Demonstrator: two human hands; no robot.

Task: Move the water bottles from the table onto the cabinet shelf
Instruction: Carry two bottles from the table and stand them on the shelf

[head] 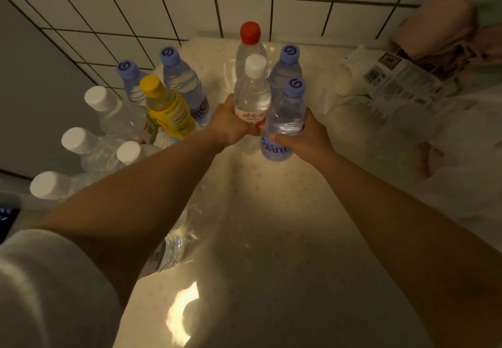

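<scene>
**Both hands on bottles, mid-tabletop**

I see the left hand [231,123] wrapped around the white-capped bottle [252,89] at its red-and-white label, grip closed on it. Right hand [304,137] grips the purple-capped bottle [285,114] around its lower body, thumb across the front above the label. The two bottles touch each other, both upright; can't tell if their bases are on the tabletop [271,225] or just off it.

Just behind them: a red-capped bottle [250,46] and another purple-capped one [286,68], upright. To the left: a yellow-capped bottle [165,108], two more purple-capped bottles [182,79] near the tiled wall [163,8], and a cluster of white-capped clear bottles [108,114] at the tabletop's left edge. One clear bottle lies under the left forearm [173,241]. Labelled packaging [394,76] sits far right.
</scene>
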